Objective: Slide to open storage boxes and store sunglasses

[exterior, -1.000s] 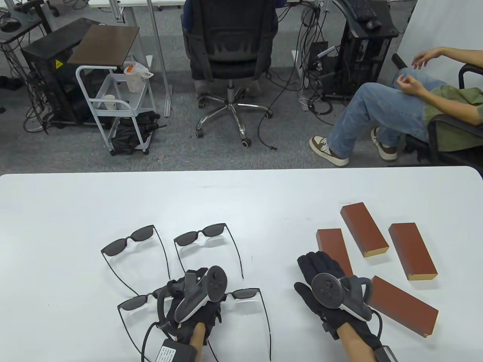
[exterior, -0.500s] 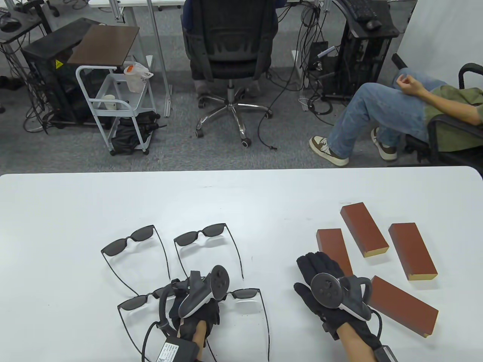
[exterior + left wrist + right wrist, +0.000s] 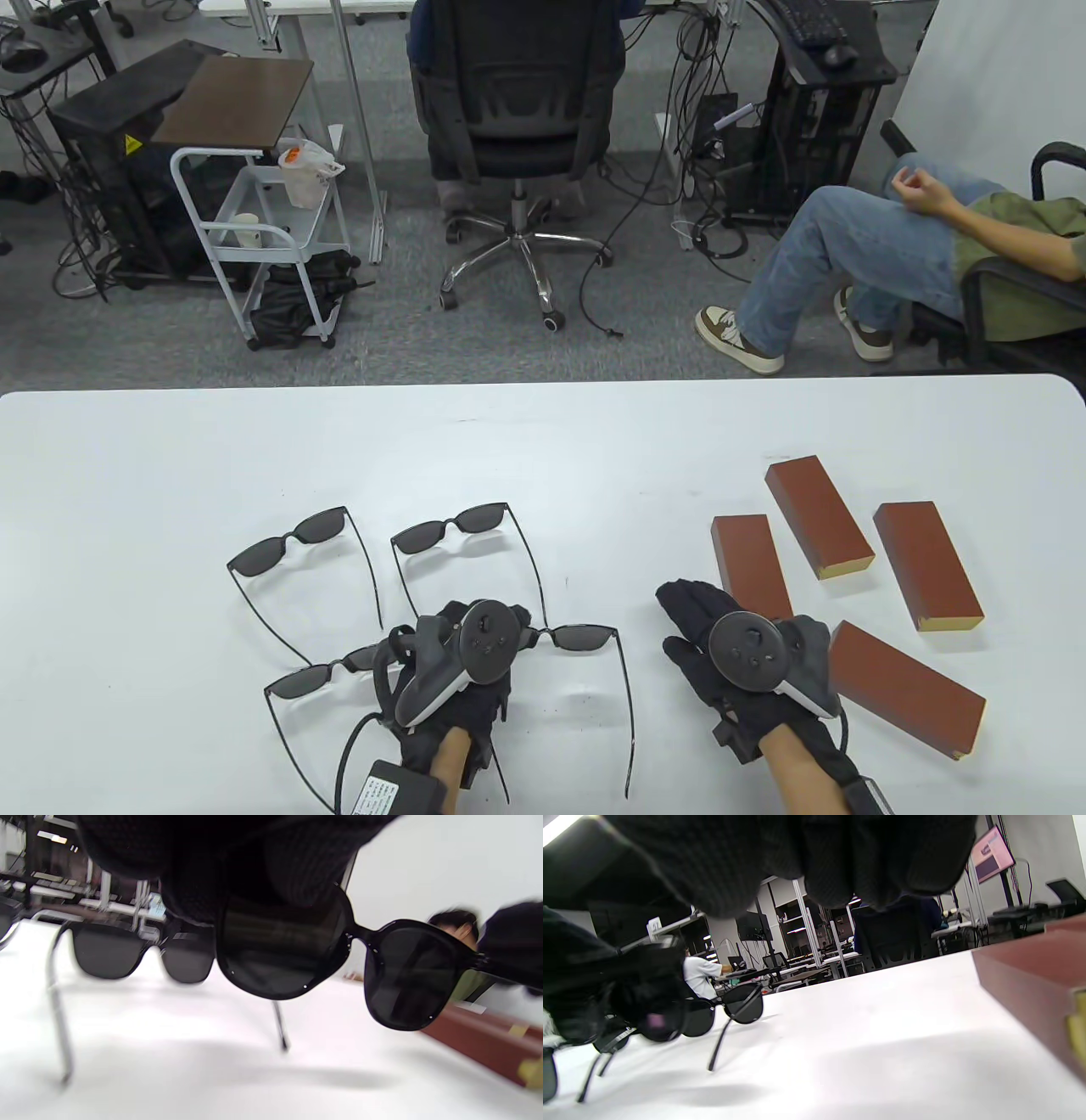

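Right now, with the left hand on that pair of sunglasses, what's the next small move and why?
Probably carry the sunglasses rightward toward the right hand. The left hand grips their frame front, lifted off the table in the left wrist view, and the storage boxes beside the right hand all look closed.

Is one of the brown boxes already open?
No, all four brown boxes lie shut on the table, with no drawer slid out in the table view.
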Demonstrator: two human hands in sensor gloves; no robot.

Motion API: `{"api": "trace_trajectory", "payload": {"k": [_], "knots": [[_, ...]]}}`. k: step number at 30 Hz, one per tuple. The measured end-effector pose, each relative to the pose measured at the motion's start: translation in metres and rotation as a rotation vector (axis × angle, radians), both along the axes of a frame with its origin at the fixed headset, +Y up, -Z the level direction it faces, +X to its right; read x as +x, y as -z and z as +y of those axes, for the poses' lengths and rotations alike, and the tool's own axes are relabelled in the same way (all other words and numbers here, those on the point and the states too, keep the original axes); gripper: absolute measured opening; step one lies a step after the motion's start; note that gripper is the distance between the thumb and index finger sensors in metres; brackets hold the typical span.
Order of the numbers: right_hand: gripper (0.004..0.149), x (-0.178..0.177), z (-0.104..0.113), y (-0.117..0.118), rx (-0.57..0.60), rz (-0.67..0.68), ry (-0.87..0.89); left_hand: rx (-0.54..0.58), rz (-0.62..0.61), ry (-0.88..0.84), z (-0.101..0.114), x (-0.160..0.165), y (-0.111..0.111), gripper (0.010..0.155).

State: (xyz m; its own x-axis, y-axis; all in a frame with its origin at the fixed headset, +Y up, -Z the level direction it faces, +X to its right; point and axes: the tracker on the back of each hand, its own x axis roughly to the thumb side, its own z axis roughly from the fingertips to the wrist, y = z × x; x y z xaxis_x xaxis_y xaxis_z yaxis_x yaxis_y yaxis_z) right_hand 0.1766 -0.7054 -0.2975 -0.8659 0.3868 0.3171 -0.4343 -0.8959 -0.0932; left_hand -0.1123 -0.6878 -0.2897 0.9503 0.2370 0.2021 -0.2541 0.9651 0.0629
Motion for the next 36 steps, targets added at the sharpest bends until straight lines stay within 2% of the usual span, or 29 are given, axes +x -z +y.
{"api": "trace_trajectory", "payload": {"k": [3,9,15,21,23,29,36], "knots": [[0.06,0.002,0.0,0.001,-0.029,0.009,0.092,0.054,-0.029,-0.053,0.008,0.002,-0.004,0.041],[0.061,0.003,-0.001,0.003,-0.096,0.075,0.268,0.045,-0.085,-0.114,0.013,0.009,-0.008,0.041],[0.053,-0.001,-0.002,0.004,-0.118,0.131,0.32,0.003,-0.124,-0.17,0.012,0.012,-0.008,0.041],[0.042,0.001,-0.002,0.005,-0.126,0.131,0.434,-0.028,-0.132,-0.224,0.009,0.011,-0.008,0.041],[0.041,0.004,-0.001,0.005,-0.113,0.098,0.466,-0.039,-0.121,-0.308,0.007,0.008,-0.007,0.041],[0.039,0.012,0.005,0.004,-0.07,0.006,0.559,-0.179,-0.093,-0.74,-0.004,-0.007,-0.002,0.044],[0.041,0.018,0.003,0.002,-0.127,-0.118,0.773,-0.367,-0.174,-1.27,-0.024,-0.014,-0.001,0.062]]}}
